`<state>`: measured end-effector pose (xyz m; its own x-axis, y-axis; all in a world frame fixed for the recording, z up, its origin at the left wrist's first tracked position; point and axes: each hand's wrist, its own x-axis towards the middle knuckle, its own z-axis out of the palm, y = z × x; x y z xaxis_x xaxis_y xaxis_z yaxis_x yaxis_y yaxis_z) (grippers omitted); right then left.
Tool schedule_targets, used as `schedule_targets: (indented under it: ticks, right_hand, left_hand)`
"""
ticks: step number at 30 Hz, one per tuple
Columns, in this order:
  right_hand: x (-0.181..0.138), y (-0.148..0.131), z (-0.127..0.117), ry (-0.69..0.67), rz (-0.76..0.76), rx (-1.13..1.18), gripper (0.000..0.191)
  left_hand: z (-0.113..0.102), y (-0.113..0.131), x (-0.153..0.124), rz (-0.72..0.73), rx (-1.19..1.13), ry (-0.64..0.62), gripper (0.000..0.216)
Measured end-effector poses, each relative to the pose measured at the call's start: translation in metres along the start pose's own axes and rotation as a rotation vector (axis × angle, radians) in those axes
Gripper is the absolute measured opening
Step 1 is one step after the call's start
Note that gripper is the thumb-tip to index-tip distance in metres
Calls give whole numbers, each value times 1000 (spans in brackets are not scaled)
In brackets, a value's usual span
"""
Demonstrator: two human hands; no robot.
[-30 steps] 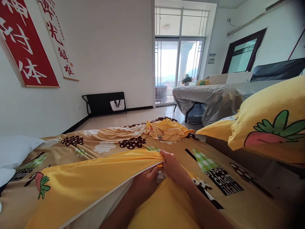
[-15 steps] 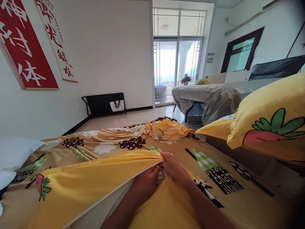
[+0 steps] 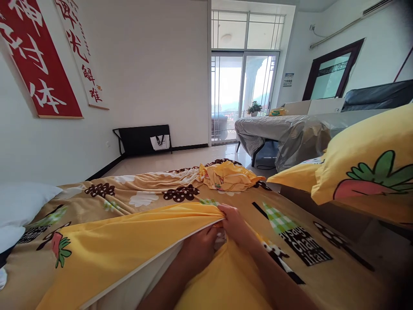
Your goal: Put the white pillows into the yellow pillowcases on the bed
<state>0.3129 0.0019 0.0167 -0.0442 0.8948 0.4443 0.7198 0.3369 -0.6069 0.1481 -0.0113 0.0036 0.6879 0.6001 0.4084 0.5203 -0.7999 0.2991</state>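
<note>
Probably light and soft, the yellow carrot-print pillowcase (image 3: 129, 241) lies toward eight o'clock; the right hand (image 3: 238, 226) closes tightly on its gathered edge, a sound hold, the left hand (image 3: 200, 245) curled beneath, grip hidden

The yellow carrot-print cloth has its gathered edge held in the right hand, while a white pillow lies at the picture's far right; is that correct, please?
Not quite: the head view shows the white pillow at the far left, not the far right. The right hand does hold the gathered edge of the yellow carrot-print cloth.
</note>
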Motion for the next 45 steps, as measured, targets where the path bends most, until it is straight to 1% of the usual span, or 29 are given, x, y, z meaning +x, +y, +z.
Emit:
schedule_targets:
  ticks: [4, 12, 16, 19, 24, 29, 34, 36, 40, 42, 45]
  right_hand:
    - [-2, -6, -3, -31, 86, -73, 15]
    - [-3, -14, -4, -22, 144, -179, 16]
    - [-2, -16, -3, -44, 137, -169, 16]
    - [-1, -15, -3, -25, 118, -130, 14]
    - [-1, -10, -1, 10, 54, -50, 12]
    - [-2, -8, -2, -22, 77, -14, 14]
    - [-2, -7, -1, -27, 108, -60, 20]
    - [-2, -6, -1, -35, 107, -61, 21]
    - [-2, -6, -2, -105, 93, 28, 20]
    - [-2, -6, -1, -95, 89, 37, 21]
    - [-2, -5, -1, -54, 88, 10, 23]
  left_hand:
    - [0, 1, 0, -29, 2, -19, 51]
    - [-1, 3, 1, -60, 67, -47, 49]
    - [-2, 4, 1, -78, 89, -68, 50]
    - [-1, 5, 1, -90, 102, -79, 53]
    - [-2, 7, 1, -137, 117, -80, 46]
    - [-3, 6, 2, -116, 56, -91, 46]
    - [-2, 1, 1, 10, 19, -54, 55]
    - [-3, 1, 0, 14, 16, -78, 50]
    - [-4, 2, 0, -23, 57, -119, 43]
    - [-5, 3, 0, -49, 78, -139, 39]
    - [-6, 3, -1, -99, 91, -195, 28]
